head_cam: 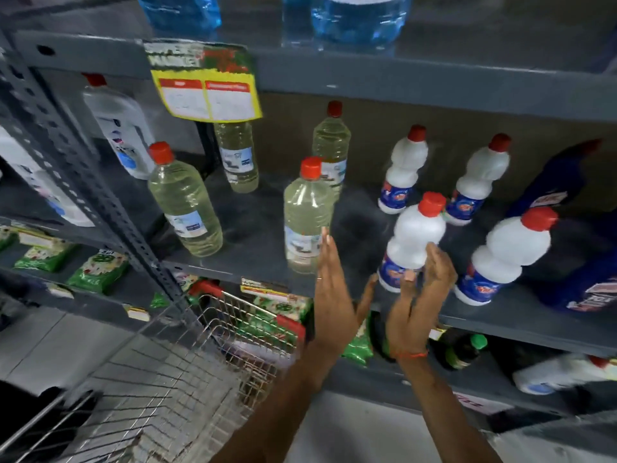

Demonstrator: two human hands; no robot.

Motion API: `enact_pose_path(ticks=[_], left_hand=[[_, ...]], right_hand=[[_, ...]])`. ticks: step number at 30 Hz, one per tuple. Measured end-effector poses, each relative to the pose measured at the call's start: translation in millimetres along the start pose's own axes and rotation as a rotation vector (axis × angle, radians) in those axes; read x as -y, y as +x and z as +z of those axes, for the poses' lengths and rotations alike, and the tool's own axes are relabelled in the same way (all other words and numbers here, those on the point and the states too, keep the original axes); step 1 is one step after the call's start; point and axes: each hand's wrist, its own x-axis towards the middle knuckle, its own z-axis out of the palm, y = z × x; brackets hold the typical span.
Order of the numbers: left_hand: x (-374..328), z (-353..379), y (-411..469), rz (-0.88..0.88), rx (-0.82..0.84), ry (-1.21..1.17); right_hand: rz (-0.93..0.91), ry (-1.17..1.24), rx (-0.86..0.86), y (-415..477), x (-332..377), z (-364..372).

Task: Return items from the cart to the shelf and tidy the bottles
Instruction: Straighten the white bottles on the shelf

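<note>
A white bottle [415, 235] with a red cap and a blue label stands near the front edge of the grey shelf [253, 259]. My right hand [422, 295] curls around its lower part, fingers on the body and label. My left hand [334, 289] is flat and open, fingers straight up, just left of that bottle and beside a clear bottle of yellowish liquid [307, 222], with a fingertip near its label. Three more white bottles [507, 255] stand to the right and behind. Other yellowish bottles [185, 202] stand to the left.
A wire shopping cart [187, 369] with red corners sits below left, against the shelving. A yellow price tag [208, 96] hangs from the upper shelf. Dark blue bottles [567, 192] lean at the far right. Green packets [98, 270] fill lower shelves; large blue jugs [360, 18] stand on top.
</note>
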Motion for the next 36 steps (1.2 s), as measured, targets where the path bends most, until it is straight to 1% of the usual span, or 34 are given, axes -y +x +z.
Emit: enact_pose_path(ticks=[2, 3, 4, 5, 7, 8, 9, 11, 13, 15, 23, 26, 30, 34, 36], left_hand=[[-13, 32, -6, -0.053, 0.046, -0.036], [-18, 47, -8, -0.113, 0.064, -0.052], [-20, 61, -11, -0.194, 0.076, -0.068], [-22, 75, -12, -0.278, 0.079, -0.080], [-24, 93, -11, -0.416, 0.081, -0.112], [-23, 100, -10, -0.455, 0.087, -0.124], [-20, 104, -9, -0.476, 0.091, -0.124], [-22, 109, -6, -0.489, 0.063, -0.095], [-16, 106, -6, -0.500, 0.020, -0.055], [-30, 115, -4, -0.481, 0.007, -0.015], [-24, 109, -3, -0.463, 0.003, 0.036], [-23, 110, -3, -0.462, 0.027, 0.028], [-21, 108, -3, -0.455, 0.058, -0.004], [-20, 110, -5, -0.484, 0.052, -0.128], [-23, 115, -10, -0.451, 0.033, -0.117]], right_hand=[[-0.043, -0.100, -0.067, 12, -26, -47], [-0.038, -0.154, -0.104, 17, -42, -71], [-0.014, -0.204, -0.130, 21, -56, -94], [0.052, -0.242, -0.128, 26, -71, -112], [0.275, -0.264, -0.039, 39, -99, -135], [0.367, -0.256, 0.028, 44, -112, -139], [0.419, -0.238, 0.106, 50, -120, -141], [0.440, -0.194, 0.239, 61, -131, -139], [0.481, -0.188, 0.283, 63, -131, -128], [0.502, -0.203, 0.260, 72, -134, -136], [0.486, -0.246, 0.231, 68, -127, -135], [0.492, -0.262, 0.236, 69, -127, -135], [0.490, -0.261, 0.233, 68, -125, -135], [0.496, -0.176, 0.265, 70, -120, -140], [0.467, -0.154, 0.213, 65, -117, -149]])
